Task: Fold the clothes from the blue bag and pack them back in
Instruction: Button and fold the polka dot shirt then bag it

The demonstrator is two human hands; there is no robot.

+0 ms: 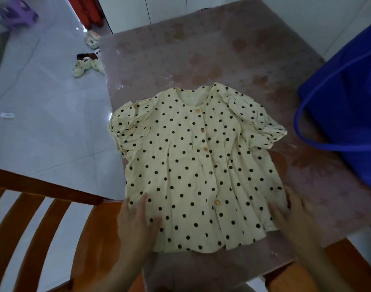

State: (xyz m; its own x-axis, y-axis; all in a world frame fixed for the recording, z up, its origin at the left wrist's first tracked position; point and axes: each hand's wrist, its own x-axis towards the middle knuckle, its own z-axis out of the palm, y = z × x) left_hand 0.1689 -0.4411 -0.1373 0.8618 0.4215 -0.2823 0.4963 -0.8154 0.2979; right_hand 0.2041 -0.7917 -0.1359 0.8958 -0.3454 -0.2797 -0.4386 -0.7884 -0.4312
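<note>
The polka-dot blouse (199, 165) lies spread face up on the desk (201, 49), the blue bag (349, 114) beside it at my right. My left hand (138, 218) and right hand (290, 209) rest flat, fingers spread, on its lower corners.

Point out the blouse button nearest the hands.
The lowest button on the blouse, alone near the hem between the left hand and right hand; the other three sit higher, toward the collar.

A pale yellow blouse (198, 165) with dark polka dots and amber buttons lies spread flat, front up, collar toward the top, at the frame's centre; a blue bag (349, 106) stands at the right edge, strap looping beside its sleeve.
</note>
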